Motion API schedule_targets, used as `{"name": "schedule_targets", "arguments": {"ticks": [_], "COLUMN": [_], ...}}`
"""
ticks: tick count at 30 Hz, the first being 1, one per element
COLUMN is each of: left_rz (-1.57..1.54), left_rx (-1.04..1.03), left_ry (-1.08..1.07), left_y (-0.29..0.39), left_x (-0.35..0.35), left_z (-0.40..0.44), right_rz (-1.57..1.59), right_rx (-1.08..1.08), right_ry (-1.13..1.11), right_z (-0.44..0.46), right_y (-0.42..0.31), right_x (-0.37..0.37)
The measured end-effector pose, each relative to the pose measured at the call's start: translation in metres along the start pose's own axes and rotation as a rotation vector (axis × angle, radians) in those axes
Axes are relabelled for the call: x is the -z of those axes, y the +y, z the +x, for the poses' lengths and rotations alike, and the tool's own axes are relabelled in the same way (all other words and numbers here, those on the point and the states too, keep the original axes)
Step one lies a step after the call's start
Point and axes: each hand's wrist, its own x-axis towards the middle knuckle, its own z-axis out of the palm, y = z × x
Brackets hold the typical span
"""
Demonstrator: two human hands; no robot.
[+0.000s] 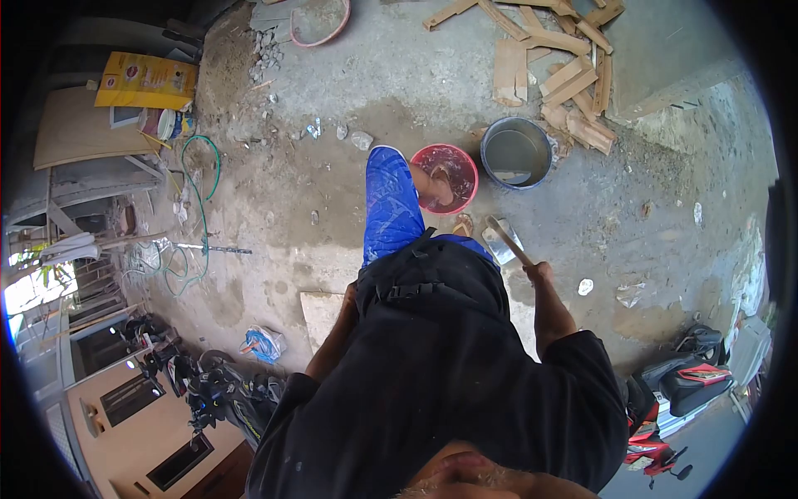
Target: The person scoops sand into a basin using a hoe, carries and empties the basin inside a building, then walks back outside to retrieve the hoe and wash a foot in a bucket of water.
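Observation:
My right hand (539,270) is closed around the wooden handle of a long-handled tool (509,241). A flat, pale grey piece shows beside the handle, near the ground. Beside my hip, my left hand (352,291) is mostly hidden against my dark clothing, and its fingers cannot be made out. One of my legs, in blue shorts (391,200), is raised, with the bare foot in or over a red basin (467,170). Right of that basin stands a dark round bucket (544,150) holding greyish liquid and a pale flat object.
Wood scraps (573,79) lie at the upper right, and a pink basin (337,33) sits at the top. A green hose (204,216) curls at the left. Motorcycles (224,391) stand lower left, with a red one (652,449) lower right. A plastic bag (266,343) lies on the ground.

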Motion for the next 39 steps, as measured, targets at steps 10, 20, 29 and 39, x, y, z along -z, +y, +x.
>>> {"name": "schedule_targets", "arguments": {"ticks": [10, 20, 29, 39], "left_rz": [0.013, -0.322, 0.44, 0.598], "left_rx": [-0.003, 0.03, -0.144, -0.205], "left_ry": [0.001, 0.0, 0.047, -0.024], "left_y": [0.015, 0.039, -0.017, -0.064], "left_x": [-0.003, -0.018, 0.01, 0.009], "left_z": [0.002, -0.02, 0.024, 0.048], "right_rz": [0.032, 0.005, 0.015, -0.215], "right_rx": [-0.101, -0.029, -0.044, 0.089], "right_ry": [-0.122, -0.062, -0.122, -0.411], "right_z": [-0.03, -0.017, -0.03, -0.002], "right_y": [-0.024, -0.016, -0.03, -0.047], "right_x": [0.021, 0.01, 0.015, -0.026]}}
